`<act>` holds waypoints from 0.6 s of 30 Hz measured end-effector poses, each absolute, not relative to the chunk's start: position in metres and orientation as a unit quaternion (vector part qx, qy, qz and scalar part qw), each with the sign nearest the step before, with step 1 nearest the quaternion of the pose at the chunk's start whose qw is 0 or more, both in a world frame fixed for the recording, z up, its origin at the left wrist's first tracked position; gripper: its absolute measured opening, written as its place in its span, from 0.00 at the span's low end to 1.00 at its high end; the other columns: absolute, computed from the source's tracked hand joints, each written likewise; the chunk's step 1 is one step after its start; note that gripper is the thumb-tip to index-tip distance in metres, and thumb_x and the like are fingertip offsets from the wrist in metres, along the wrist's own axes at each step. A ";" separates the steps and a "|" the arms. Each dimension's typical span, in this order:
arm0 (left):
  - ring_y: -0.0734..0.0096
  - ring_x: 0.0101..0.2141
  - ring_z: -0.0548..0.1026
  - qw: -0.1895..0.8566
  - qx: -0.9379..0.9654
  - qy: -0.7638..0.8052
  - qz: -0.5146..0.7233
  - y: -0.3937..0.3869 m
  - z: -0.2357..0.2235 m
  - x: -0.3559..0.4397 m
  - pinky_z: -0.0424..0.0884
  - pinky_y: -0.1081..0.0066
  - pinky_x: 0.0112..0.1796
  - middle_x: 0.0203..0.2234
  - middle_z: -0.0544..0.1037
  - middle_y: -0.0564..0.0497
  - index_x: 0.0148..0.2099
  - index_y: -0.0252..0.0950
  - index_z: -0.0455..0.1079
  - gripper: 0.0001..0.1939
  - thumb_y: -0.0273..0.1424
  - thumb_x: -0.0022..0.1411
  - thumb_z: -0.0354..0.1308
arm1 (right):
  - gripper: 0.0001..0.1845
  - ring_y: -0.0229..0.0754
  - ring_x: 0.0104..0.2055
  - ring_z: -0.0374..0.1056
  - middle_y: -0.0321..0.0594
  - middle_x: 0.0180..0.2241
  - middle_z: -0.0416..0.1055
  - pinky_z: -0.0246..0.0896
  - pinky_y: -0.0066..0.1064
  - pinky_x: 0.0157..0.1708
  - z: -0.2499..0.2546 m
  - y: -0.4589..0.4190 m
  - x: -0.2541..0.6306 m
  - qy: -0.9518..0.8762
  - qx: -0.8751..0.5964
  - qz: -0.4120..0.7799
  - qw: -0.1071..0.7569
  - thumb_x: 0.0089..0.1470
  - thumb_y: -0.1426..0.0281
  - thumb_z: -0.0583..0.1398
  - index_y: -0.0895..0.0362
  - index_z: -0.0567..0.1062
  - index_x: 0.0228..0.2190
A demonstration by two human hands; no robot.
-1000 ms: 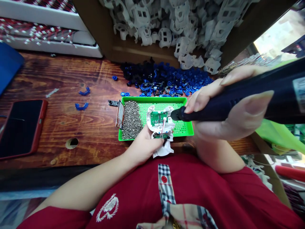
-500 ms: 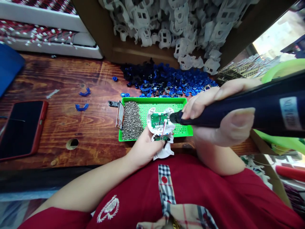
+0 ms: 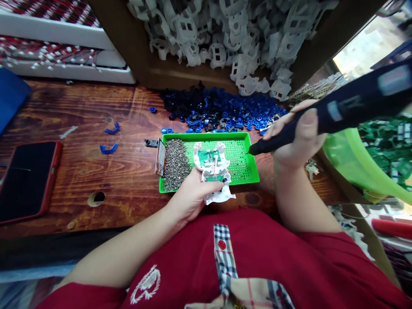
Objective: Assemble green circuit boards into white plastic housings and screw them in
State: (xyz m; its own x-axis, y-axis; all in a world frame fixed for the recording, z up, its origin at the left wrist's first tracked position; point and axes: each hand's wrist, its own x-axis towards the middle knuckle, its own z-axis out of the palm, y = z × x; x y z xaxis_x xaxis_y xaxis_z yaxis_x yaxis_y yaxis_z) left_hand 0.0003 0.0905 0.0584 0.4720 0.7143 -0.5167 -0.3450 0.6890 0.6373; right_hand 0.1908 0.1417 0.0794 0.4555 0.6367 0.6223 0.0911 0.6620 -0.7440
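Observation:
My left hand [image 3: 195, 193] grips a white plastic housing [image 3: 219, 197] with its thumb across the lower part. Two green circuit boards [image 3: 207, 159] sit in the housing, joined by a thin red and white cable. My right hand [image 3: 298, 135] is wrapped round a black electric screwdriver [image 3: 337, 109], which slants down to the left. Its bit points over the right end of a green perforated tray [image 3: 254, 176], apart from the housing. A heap of small screws [image 3: 175, 165] fills the tray's left end, partly behind my left hand.
Blue plastic parts [image 3: 222, 109] lie heaped behind the tray, before a cardboard box [image 3: 180, 79] of white shells. A phone [image 3: 30, 180] lies at left, near two blue clips [image 3: 109, 148]. At right stands a lime-green basin [image 3: 347, 150] of circuit boards.
The screwdriver has drawn back from the housing to the right, with my right hand still round it. My left hand has shifted the housing slightly left.

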 end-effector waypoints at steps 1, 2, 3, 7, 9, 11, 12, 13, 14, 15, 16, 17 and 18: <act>0.71 0.32 0.75 0.826 0.231 0.402 0.320 0.091 0.057 0.000 0.70 0.68 0.36 0.36 0.76 0.50 0.43 0.34 0.68 0.21 0.19 0.44 0.63 | 0.10 0.33 0.13 0.56 0.28 0.14 0.57 0.51 0.26 0.11 0.071 0.146 0.193 -0.494 -0.376 0.178 0.764 0.52 0.59 0.57 0.53 0.67 0.30; 0.70 0.33 0.75 0.824 0.233 0.404 0.320 0.091 0.056 0.000 0.70 0.69 0.37 0.38 0.76 0.49 0.44 0.34 0.67 0.22 0.19 0.43 0.63 | 0.10 0.32 0.13 0.56 0.28 0.15 0.57 0.50 0.26 0.11 0.064 0.150 0.195 -0.496 -0.377 0.178 0.761 0.52 0.59 0.58 0.53 0.67 0.30; 0.69 0.35 0.75 0.822 0.236 0.407 0.320 0.091 0.055 -0.001 0.70 0.69 0.37 0.40 0.76 0.48 0.44 0.34 0.67 0.23 0.18 0.42 0.64 | 0.10 0.32 0.13 0.57 0.28 0.15 0.58 0.50 0.25 0.11 0.058 0.153 0.196 -0.497 -0.378 0.176 0.761 0.51 0.59 0.58 0.53 0.67 0.30; 0.63 0.42 0.75 0.814 0.252 0.414 0.321 0.091 0.050 0.000 0.69 0.65 0.42 0.46 0.74 0.45 0.45 0.34 0.66 0.26 0.18 0.41 0.64 | 0.12 0.30 0.14 0.57 0.28 0.17 0.58 0.50 0.25 0.12 0.050 0.161 0.196 -0.498 -0.394 0.161 0.756 0.52 0.57 0.58 0.52 0.65 0.30; 0.63 0.41 0.74 0.806 0.262 0.425 0.318 0.090 0.049 0.000 0.69 0.63 0.43 0.45 0.74 0.45 0.46 0.35 0.65 0.27 0.19 0.42 0.64 | 0.12 0.30 0.14 0.57 0.28 0.17 0.57 0.52 0.24 0.12 0.051 0.163 0.197 -0.502 -0.397 0.157 0.752 0.52 0.57 0.57 0.52 0.65 0.30; 0.64 0.40 0.75 0.799 0.267 0.437 0.315 0.089 0.050 0.000 0.69 0.62 0.43 0.43 0.75 0.46 0.47 0.35 0.65 0.26 0.20 0.43 0.64 | 0.11 0.31 0.14 0.57 0.27 0.16 0.58 0.53 0.24 0.13 0.053 0.166 0.197 -0.509 -0.392 0.161 0.750 0.53 0.58 0.58 0.52 0.66 0.30; 0.64 0.38 0.75 0.798 0.267 0.440 0.314 0.089 0.050 0.000 0.69 0.62 0.42 0.43 0.75 0.46 0.46 0.35 0.65 0.25 0.20 0.43 0.64 | 0.11 0.31 0.14 0.57 0.27 0.16 0.58 0.53 0.24 0.12 0.053 0.168 0.198 -0.509 -0.388 0.164 0.751 0.53 0.58 0.58 0.52 0.66 0.30; 0.65 0.37 0.75 0.798 0.267 0.441 0.313 0.089 0.051 0.001 0.70 0.62 0.42 0.43 0.75 0.46 0.46 0.35 0.66 0.24 0.21 0.44 0.64 | 0.11 0.31 0.14 0.57 0.27 0.15 0.58 0.53 0.24 0.12 0.053 0.170 0.198 -0.507 -0.385 0.165 0.753 0.53 0.58 0.58 0.52 0.66 0.30; 0.66 0.37 0.75 0.800 0.267 0.438 0.311 0.089 0.052 0.001 0.70 0.63 0.41 0.43 0.75 0.46 0.46 0.34 0.66 0.24 0.21 0.45 0.64 | 0.11 0.31 0.14 0.57 0.27 0.15 0.58 0.52 0.24 0.12 0.052 0.171 0.198 -0.505 -0.382 0.167 0.756 0.52 0.58 0.58 0.52 0.66 0.30; 0.66 0.36 0.75 0.803 0.267 0.435 0.309 0.089 0.052 0.001 0.70 0.63 0.41 0.43 0.75 0.46 0.46 0.34 0.66 0.23 0.22 0.45 0.63 | 0.11 0.31 0.13 0.57 0.27 0.15 0.58 0.52 0.24 0.11 0.052 0.173 0.198 -0.503 -0.381 0.168 0.757 0.52 0.58 0.58 0.52 0.66 0.30; 0.67 0.36 0.75 0.806 0.266 0.431 0.306 0.089 0.052 0.001 0.70 0.64 0.41 0.44 0.75 0.46 0.46 0.34 0.67 0.23 0.22 0.46 0.63 | 0.11 0.31 0.13 0.57 0.27 0.15 0.57 0.51 0.23 0.11 0.051 0.175 0.198 -0.503 -0.382 0.168 0.757 0.52 0.58 0.58 0.52 0.66 0.30; 0.66 0.37 0.75 0.809 0.264 0.429 0.304 0.090 0.052 0.001 0.70 0.64 0.41 0.44 0.76 0.46 0.46 0.34 0.66 0.23 0.22 0.46 0.63 | 0.12 0.31 0.13 0.57 0.27 0.15 0.57 0.51 0.23 0.11 0.050 0.176 0.198 -0.504 -0.385 0.167 0.755 0.52 0.57 0.58 0.52 0.66 0.30; 0.65 0.38 0.76 0.811 0.261 0.429 0.302 0.090 0.052 0.001 0.70 0.64 0.41 0.44 0.76 0.46 0.47 0.34 0.66 0.23 0.22 0.47 0.63 | 0.12 0.30 0.13 0.56 0.27 0.15 0.57 0.50 0.23 0.11 0.048 0.177 0.198 -0.506 -0.391 0.165 0.751 0.52 0.56 0.58 0.52 0.66 0.29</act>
State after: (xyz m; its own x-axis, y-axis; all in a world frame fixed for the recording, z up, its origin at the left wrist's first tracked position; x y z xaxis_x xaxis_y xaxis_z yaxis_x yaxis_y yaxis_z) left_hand 0.0007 0.0902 0.0523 0.4499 0.7133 -0.5375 -0.2663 0.6816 0.6816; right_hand 0.1977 0.1769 0.0485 0.4340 0.6428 0.6312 0.1476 0.6404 -0.7537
